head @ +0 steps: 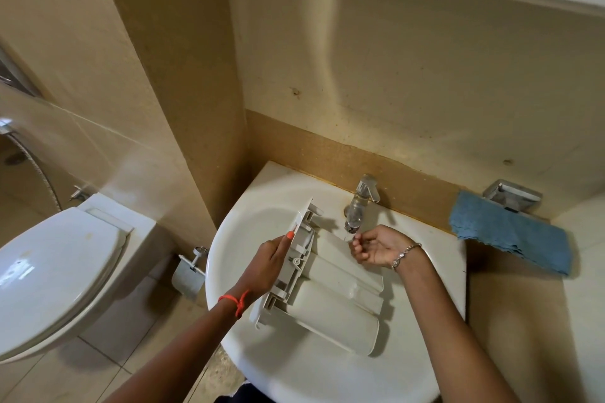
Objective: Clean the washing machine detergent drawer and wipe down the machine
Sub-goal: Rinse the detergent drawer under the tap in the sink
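The white detergent drawer [330, 301] lies upside down across the white sink [242, 245], its front panel to the left and standing on edge. My left hand [266, 267] grips that front panel from the left, thumb along its top edge. My right hand [376, 247] is palm up with loosely curled fingers under the running tap [360, 203], just above the drawer's far corner; it holds nothing that I can see. A thin stream of water falls onto its fingers.
A blue cloth [510, 235] lies on the ledge to the right of the sink, next to a chrome holder [510, 195]. A toilet [59, 271] with its lid down stands on the left, and a toilet-paper holder [190, 275] is fixed between it and the sink.
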